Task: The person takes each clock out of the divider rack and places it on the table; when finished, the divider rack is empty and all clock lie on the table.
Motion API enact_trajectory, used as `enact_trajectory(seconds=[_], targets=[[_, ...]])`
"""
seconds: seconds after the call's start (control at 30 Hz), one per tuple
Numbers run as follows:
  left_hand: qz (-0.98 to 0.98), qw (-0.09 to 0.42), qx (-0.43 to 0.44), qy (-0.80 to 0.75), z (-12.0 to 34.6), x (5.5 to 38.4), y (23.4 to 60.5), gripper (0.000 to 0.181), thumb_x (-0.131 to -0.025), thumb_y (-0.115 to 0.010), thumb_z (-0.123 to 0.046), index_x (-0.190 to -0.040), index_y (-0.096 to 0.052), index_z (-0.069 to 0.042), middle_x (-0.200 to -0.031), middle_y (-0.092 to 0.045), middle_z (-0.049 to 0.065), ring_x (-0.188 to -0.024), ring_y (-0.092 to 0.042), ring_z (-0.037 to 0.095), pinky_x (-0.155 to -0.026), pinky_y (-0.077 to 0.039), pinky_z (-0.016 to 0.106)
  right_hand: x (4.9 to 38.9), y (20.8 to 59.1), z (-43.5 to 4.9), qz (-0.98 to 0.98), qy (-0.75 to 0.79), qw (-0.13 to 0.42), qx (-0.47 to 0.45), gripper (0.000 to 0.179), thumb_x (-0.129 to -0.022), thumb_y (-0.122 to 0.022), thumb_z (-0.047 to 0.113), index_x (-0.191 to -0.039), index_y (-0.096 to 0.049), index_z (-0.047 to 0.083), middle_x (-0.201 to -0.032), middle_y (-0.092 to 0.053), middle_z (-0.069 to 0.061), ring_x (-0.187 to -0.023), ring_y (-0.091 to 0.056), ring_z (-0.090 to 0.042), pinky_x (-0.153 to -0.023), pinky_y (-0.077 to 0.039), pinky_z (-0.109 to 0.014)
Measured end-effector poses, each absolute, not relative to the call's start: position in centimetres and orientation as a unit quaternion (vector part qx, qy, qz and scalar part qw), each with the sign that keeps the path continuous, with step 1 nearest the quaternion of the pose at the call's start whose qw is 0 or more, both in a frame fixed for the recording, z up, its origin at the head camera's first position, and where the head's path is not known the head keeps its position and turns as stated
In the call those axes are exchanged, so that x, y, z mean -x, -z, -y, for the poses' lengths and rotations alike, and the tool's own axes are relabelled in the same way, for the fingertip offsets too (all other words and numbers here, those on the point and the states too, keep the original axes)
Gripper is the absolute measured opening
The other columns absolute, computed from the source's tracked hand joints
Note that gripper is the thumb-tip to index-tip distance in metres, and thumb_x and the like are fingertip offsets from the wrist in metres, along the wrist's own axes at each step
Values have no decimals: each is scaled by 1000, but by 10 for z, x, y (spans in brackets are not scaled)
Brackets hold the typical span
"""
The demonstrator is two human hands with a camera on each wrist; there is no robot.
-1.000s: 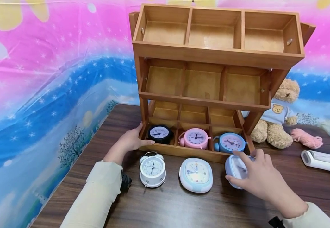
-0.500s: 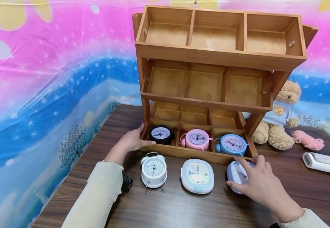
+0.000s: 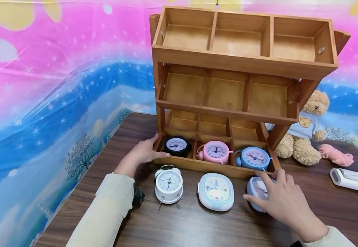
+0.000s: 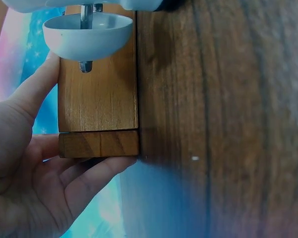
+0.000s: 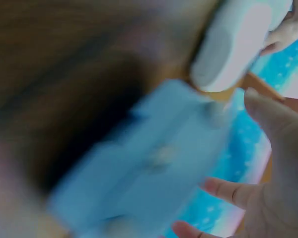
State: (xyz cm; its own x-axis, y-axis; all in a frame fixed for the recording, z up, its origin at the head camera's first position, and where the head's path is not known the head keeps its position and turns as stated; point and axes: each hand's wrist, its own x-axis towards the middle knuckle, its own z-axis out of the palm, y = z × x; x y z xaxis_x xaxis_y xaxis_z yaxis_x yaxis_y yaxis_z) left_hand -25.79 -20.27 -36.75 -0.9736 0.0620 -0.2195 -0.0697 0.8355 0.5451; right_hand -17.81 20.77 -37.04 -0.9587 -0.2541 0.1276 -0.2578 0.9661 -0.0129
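In the head view my left hand (image 3: 141,151) holds the front left corner of a three-tier wooden shelf (image 3: 246,60), thumb on the front and fingers at the side. A rounded light blue clock (image 3: 256,192) lies on the table, partly hidden under my right hand (image 3: 285,199), whose fingers are spread over it. The right wrist view shows it blurred, with the thumb apart from it and a fingertip near its edge. To its left lie a white and light blue clock (image 3: 216,191) and a white twin-bell alarm clock (image 3: 169,185).
The shelf's bottom tier holds a black clock (image 3: 177,146), a pink clock (image 3: 216,152) and a blue clock (image 3: 254,158). Beyond its right side are a teddy bear (image 3: 302,137), pink yarn (image 3: 336,154) and a white handheld device (image 3: 351,180) on the wooden table (image 3: 203,226).
The head view has shifted, so everything sits slightly further right. My left hand stays at the shelf corner. My right hand stays over the light blue clock, which hardly moves.
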Motion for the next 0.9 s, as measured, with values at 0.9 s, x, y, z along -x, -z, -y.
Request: enact_trajectory(seconds=[0.9], targets=[[-948,108,1,-299,206,254,369,100,-89,-69,-54,-161,-11,-14,-155,-34,23,-138,-39,42,-109,-35,55,296,330,22,944,-48,-115,-307,62,-100,-52,51,-152,-43,20,-150,-41,-21,-131,-48,-39,-108,-39,-53]])
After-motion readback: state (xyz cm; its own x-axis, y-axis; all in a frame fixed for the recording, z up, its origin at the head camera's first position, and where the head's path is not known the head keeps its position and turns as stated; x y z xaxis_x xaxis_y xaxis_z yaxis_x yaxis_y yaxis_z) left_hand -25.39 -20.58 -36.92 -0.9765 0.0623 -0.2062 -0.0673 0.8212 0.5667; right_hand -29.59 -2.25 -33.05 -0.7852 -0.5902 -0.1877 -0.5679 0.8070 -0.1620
